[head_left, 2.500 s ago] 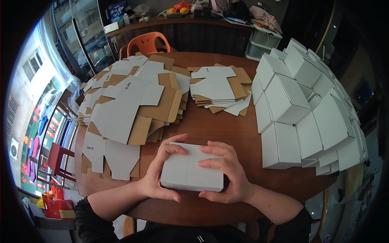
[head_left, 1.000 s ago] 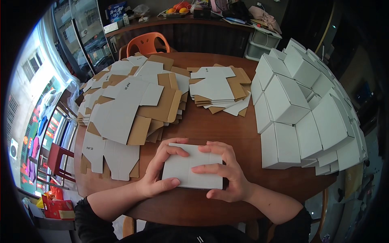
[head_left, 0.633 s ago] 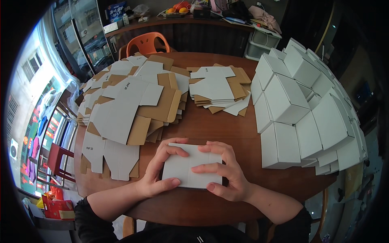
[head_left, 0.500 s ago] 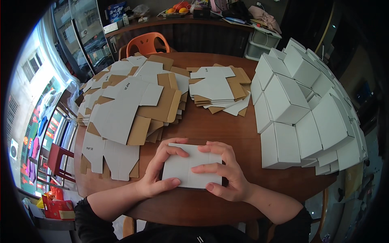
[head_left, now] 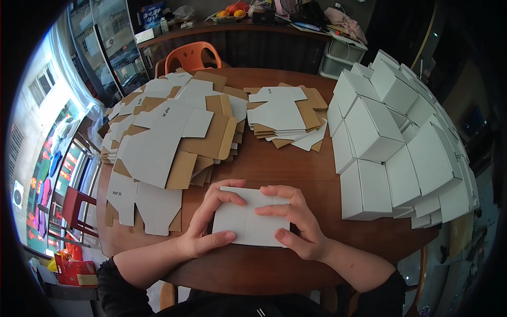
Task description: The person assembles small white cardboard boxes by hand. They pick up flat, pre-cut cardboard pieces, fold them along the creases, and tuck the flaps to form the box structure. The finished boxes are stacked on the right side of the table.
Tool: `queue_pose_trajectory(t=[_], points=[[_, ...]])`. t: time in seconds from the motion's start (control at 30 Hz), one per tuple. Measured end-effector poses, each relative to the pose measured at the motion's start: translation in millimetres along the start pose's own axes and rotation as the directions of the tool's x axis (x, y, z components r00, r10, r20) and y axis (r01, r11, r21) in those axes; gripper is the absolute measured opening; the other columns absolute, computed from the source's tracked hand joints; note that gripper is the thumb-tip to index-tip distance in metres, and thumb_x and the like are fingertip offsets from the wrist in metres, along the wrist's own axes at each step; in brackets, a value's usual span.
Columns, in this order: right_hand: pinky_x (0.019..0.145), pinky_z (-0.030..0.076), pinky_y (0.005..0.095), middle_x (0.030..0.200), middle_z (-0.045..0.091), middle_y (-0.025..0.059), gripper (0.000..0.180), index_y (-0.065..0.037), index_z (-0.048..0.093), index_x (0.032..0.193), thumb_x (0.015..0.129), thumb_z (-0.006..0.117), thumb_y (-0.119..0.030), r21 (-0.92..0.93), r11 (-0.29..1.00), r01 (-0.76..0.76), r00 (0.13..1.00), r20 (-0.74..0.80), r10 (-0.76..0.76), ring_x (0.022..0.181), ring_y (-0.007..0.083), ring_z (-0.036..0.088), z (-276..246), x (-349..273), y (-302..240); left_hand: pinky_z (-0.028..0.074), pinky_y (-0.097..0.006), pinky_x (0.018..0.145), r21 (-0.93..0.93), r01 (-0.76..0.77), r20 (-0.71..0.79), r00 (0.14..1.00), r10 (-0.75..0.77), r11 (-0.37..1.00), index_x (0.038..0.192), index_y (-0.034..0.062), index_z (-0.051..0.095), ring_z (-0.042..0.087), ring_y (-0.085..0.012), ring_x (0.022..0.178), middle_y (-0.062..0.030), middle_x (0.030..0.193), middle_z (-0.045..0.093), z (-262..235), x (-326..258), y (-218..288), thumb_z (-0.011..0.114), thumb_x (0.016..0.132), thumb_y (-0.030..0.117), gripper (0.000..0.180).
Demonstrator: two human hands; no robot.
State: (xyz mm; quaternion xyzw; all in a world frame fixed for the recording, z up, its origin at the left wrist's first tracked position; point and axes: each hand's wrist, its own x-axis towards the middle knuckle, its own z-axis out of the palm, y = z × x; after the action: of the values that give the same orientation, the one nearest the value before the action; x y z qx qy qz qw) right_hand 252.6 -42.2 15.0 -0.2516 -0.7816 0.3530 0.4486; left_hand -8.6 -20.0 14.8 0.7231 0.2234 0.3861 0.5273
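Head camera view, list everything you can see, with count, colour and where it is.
Folded box: one, white, near table edge, under both hands.
Flat box blanks: large heap, white and brown, table's left.
Smaller blank stack: one stack, white and brown, far centre.
Assembled boxes: many, white, piled at right.
Table: one, round, brown wood.
Chair: one, orange, beyond table.
Counter: dark, at back, cluttered with fruit and other items.
Left hand: grips box's left side.
Right hand: rests on box's right side.
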Motion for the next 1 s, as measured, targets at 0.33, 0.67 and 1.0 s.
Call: queue_pose_trajectory(t=[0.33, 0.67, 1.0], points=[[0.112, 0.033, 0.0433, 0.146, 0.042, 0.0148, 0.036, -0.008, 0.066, 0.127, 0.092, 0.062, -0.019, -0.007, 0.999, -0.037, 0.999, 0.011, 0.037, 0.135, 0.0295, 0.036, 0.8, 0.5, -2.4, 0.028, -0.044, 0.111, -0.007, -0.004, -0.005, 1.0, 0.004, 1.0, 0.13, 0.0052, 0.051, 0.029, -0.0302, 0.14, -0.0222, 0.152, 0.03, 0.3, -0.2, -0.2, 0.07, 0.08, 0.022, 0.057], [0.112, 0.032, 0.0433, 0.146, 0.04, 0.0153, 0.028, -0.014, 0.071, 0.12, 0.095, 0.058, -0.014, 0.024, 0.999, -0.042, 0.999, 0.024, 0.041, 0.138, 0.0299, 0.033, 2.3, 0.6, -7.3, 0.03, -0.042, 0.11, 0.017, -0.014, 0.004, 1.0, 0.014, 1.0, 0.13, 0.0058, 0.051, 0.029, -0.0298, 0.14, -0.0218, 0.152, 0.029, -0.4, 0.5, 0.4, 0.072, 0.079, 0.016, 0.056], [0.113, 0.032, 0.044, 0.147, 0.037, 0.0174, 0.026, -0.013, 0.072, 0.116, 0.096, 0.056, -0.018, -0.025, 0.999, -0.04, 0.998, 0.052, 0.041, 0.139, 0.0303, 0.032, 2.0, 0.1, -5.0, 0.033, -0.042, 0.107, 0.06, -0.082, 0.02, 0.997, 0.081, 0.995, 0.13, 0.0063, 0.051, 0.028, -0.0308, 0.14, -0.0214, 0.151, 0.028, -0.8, 1.8, 0.4, 0.072, 0.081, 0.014, 0.053]])
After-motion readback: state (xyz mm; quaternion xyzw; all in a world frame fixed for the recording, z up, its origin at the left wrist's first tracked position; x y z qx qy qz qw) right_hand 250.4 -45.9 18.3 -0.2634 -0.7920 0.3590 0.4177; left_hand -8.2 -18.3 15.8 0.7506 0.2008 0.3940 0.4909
